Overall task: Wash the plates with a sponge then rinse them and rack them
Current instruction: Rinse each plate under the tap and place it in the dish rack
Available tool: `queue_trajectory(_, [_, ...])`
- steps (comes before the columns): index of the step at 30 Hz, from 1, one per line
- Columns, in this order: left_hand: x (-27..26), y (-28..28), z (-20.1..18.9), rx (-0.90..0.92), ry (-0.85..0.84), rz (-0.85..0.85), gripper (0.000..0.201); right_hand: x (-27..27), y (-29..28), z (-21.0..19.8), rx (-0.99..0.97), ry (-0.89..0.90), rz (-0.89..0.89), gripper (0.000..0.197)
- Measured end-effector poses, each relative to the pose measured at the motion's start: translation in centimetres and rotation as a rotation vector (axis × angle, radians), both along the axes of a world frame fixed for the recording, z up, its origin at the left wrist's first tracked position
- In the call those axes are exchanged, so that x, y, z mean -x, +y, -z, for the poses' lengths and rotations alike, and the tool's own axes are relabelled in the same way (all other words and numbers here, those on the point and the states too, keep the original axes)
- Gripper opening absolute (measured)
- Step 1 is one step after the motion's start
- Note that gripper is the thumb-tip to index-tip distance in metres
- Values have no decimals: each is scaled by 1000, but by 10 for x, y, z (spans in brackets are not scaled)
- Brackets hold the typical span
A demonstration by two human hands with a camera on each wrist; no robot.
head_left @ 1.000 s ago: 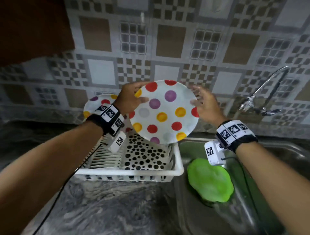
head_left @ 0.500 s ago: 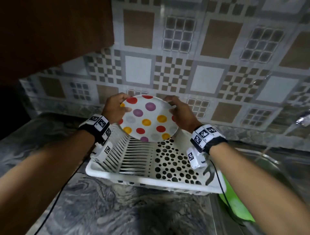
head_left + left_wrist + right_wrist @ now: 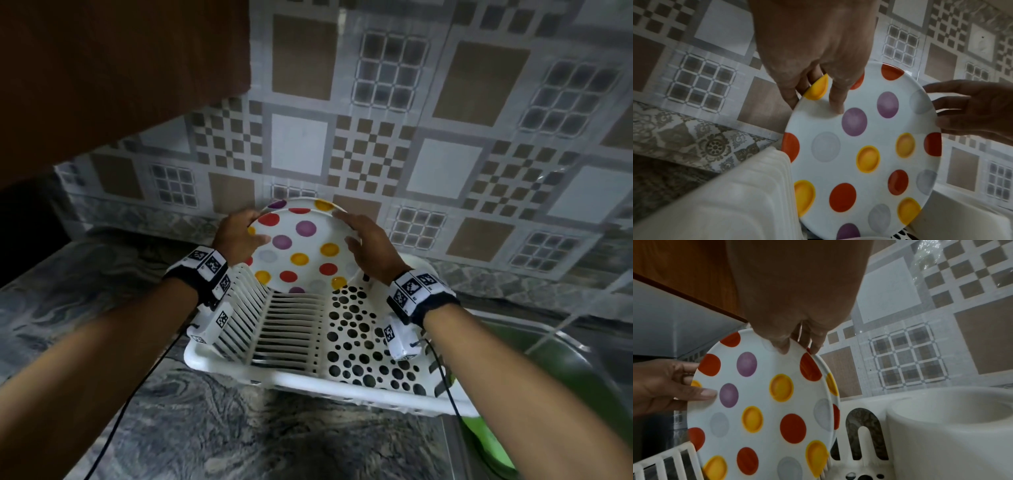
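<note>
Left hand (image 3: pixel 236 236) pinches left rim of round white plate with red, yellow, purple and grey dots (image 3: pixel 301 250); thumb on face, fingers behind. Right hand (image 3: pixel 370 250) grips right rim likewise. Plate between fingers, near upright, lower edge at far slots of white plastic dish rack (image 3: pixel 308 380). Second dotted plate (image 3: pixel 322 204) directly behind. Both hands equally near. Rack on grey marbled counter (image 3: pixel 205 428); patterned wall tiles (image 3: pixel 445 137) beyond.

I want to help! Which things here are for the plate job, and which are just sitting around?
For the job: spotted plate, held by left hand and right hand; second spotted plate behind it; white dish rack.

Just there: green thing by the sink; tiled wall; marble counter.
</note>
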State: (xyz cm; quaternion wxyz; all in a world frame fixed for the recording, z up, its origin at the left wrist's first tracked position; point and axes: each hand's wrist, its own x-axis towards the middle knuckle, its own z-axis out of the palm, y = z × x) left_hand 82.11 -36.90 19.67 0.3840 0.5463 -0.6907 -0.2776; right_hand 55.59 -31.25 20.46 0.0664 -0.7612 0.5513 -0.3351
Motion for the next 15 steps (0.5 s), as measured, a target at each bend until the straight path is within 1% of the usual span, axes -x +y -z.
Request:
queue_trajectory(1, [-1,0,-1,-12,4,-9,29,3,1,-1,-3,-9,0,54])
queue_trajectory(3, [-5,4,-3,-45,97,20,37,9,4,-1,-19,-27,6,53])
queue_trajectory(5, [-6,11,-10,-22,165,110,47,15,8,-3,-20,-58,5,53])
queue_trajectory(7, [-3,20,-23,34,162,159,52,24,15,-6,-38,-107,24,50])
queue_trajectory(10, [16,33,-45,170,183,149,43,44,32,-14,-34,-109,61,48])
queue_trajectory(12, [42,45,-58,258,197,179,37,65,46,-17,-48,-147,68,46])
queue_trajectory(14, [79,60,-66,276,210,248,31,90,63,-21,-61,-203,89,42])
queue_trajectory(15, [101,70,-70,269,212,296,29,105,72,-22,-69,-201,122,40])
